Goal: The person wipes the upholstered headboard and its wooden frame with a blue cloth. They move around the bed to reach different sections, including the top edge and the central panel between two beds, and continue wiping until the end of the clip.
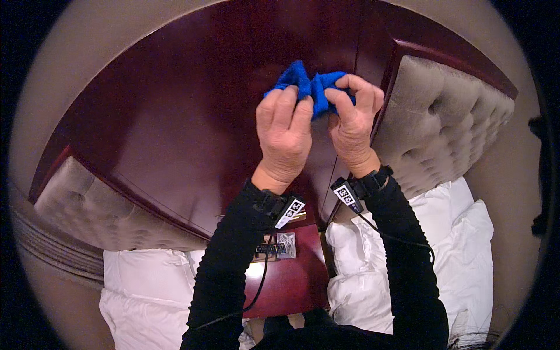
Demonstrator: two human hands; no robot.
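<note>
A crumpled blue cloth (319,87) is held up between my two hands, in front of a dark reddish wooden wall panel (192,99). My left hand (284,131) has its fingers closed on the left part of the cloth, with the fingertips partly hidden in the folds. On the right part, my right hand (354,119) pinches the fabric between bent fingers and thumb. Whether the cloth touches the panel I cannot tell. Both wrists carry black straps with small tagged devices and cables.
Tufted grey-beige headboards (446,114) flank the panel on both sides. White pillows and bedding (461,233) lie below them at left and right. Between the beds stands a reddish nightstand (297,286) bearing a dark remote control (269,248) and a clear packet (286,245).
</note>
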